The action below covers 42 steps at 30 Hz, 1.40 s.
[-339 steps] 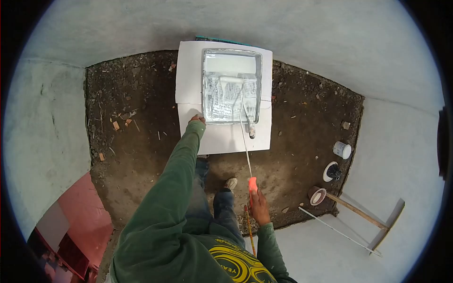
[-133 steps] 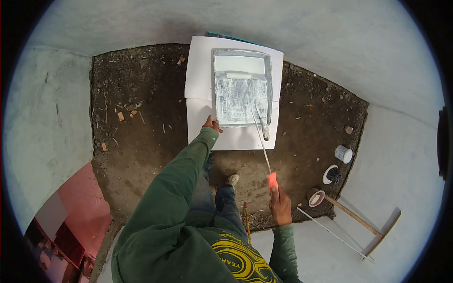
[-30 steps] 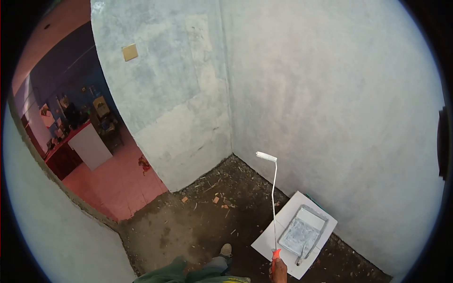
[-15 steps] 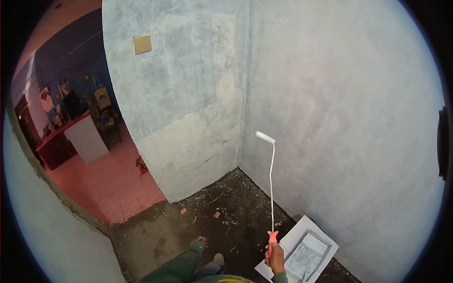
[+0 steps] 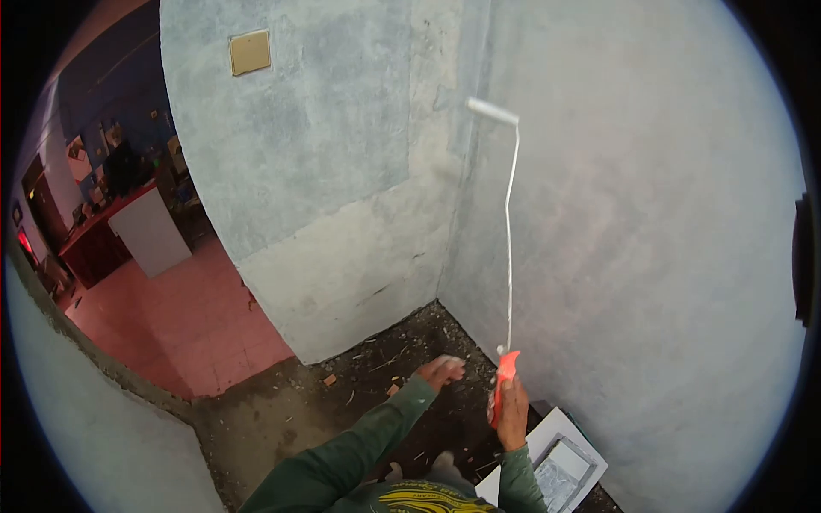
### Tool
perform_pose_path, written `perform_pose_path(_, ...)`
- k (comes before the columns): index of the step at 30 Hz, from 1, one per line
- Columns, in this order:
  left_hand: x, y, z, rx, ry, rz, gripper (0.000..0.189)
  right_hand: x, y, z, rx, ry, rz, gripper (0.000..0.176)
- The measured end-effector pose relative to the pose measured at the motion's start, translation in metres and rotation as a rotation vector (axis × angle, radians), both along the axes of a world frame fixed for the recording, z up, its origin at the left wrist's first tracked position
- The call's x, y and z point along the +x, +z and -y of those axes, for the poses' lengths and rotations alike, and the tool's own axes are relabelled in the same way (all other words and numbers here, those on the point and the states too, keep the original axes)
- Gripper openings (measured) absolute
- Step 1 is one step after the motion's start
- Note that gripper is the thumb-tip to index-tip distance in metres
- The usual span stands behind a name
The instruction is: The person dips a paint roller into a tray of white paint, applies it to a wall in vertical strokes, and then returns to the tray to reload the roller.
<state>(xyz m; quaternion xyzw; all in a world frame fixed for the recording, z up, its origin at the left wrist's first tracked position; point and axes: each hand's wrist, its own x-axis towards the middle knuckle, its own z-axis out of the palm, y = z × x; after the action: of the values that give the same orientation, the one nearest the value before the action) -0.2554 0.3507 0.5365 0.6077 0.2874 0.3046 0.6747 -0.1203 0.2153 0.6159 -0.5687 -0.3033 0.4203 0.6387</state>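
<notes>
My right hand (image 5: 511,412) is wrapped round the orange handle of a paint roller (image 5: 509,231). The roller's long thin white rod points upward, and its small white sleeve overlaps the right wall (image 5: 624,222) near the corner in this view. Left of the handle, my left hand (image 5: 441,373) reaches forward over the dark floor with its fingers loosely bent and nothing visible in them. Below my right hand, a grey paint tray (image 5: 588,472) with whitish paint lies on a white board (image 5: 558,425), partly hidden by my right sleeve.
A left wall (image 5: 342,154) with patchy pale plaster carries a yellowish square plate (image 5: 250,53). Debris and brick bits lie on the dirt floor (image 5: 282,419). Through the opening at left are a pink tiled floor (image 5: 188,316) and a red desk with a white panel (image 5: 152,238).
My right hand has raised the roller, its sleeve moving higher up along the wall. My left hand has come up and rightward, closer to the handle. The view has shifted slightly.
</notes>
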Motion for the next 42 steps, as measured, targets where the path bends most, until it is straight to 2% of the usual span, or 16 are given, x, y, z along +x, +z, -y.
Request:
perform_pose_path(2,0.016,0.024,-0.011,0.055,-0.004,0.063,0.047,0.008,-0.007,-0.028,0.094,0.001,0.131,0.028)
perform_pose_path(4,0.036,0.041,-0.027,0.105,0.028,0.116,0.043,0.008,-0.005,-0.05,0.105,0.056,0.082,0.026)
perform_pose_path(6,0.051,0.031,-0.045,0.163,0.065,0.181,0.039,0.013,-0.022,-0.079,0.062,0.007,0.348,0.027)
perform_pose_path(7,0.06,0.017,-0.061,0.177,0.083,0.114,0.036,0.017,-0.041,-0.095,0.147,-0.042,0.442,0.029)
perform_pose_path(8,0.07,0.003,-0.074,0.19,0.104,0.047,0.033,0.026,-0.055,-0.106,0.155,-0.026,0.446,0.029)
perform_pose_path(10,0.081,-0.006,-0.086,0.124,0.151,0.027,0.032,0.042,-0.063,-0.125,0.035,0.068,0.28,0.03)
perform_pose_path(11,0.089,-0.01,-0.091,0.058,0.182,0.009,0.032,0.05,-0.064,-0.133,0.087,0.044,0.427,0.03)
perform_pose_path(12,0.102,-0.022,-0.098,0.068,0.205,0.019,0.032,0.065,-0.074,-0.144,0.102,0.065,0.436,0.03)
perform_pose_path(14,0.126,-0.055,-0.107,-0.082,0.245,0.051,0.031,0.092,-0.109,-0.16,0.063,0.124,0.384,0.03)
perform_pose_path(15,0.133,-0.056,-0.106,-0.097,0.267,0.034,0.031,0.106,-0.117,-0.165,0.046,0.171,0.384,0.031)
perform_pose_path(18,0.164,-0.056,-0.115,-0.009,0.289,-0.09,0.031,0.14,-0.131,-0.183,-0.023,0.238,0.462,0.032)
perform_pose_path(23,0.199,-0.107,-0.138,-0.065,0.44,-0.068,0.028,0.175,-0.154,-0.211,-0.024,0.322,0.499,0.031)
perform_pose_path(28,0.211,-0.114,-0.148,-0.151,0.455,-0.148,0.032,0.192,-0.167,-0.227,-0.016,0.364,0.534,0.031)
perform_pose_path(31,0.219,-0.12,-0.152,-0.221,0.437,-0.132,0.03,0.203,-0.166,-0.229,-0.108,0.429,0.487,0.031)
perform_pose_path(35,0.227,-0.127,-0.164,-0.207,0.435,-0.106,0.026,0.21,-0.193,-0.244,-0.078,0.376,0.598,0.033)
perform_pose_path(42,0.231,-0.138,-0.178,-0.245,0.463,-0.14,0.027,0.213,-0.185,-0.255,-0.08,0.362,0.616,0.034)
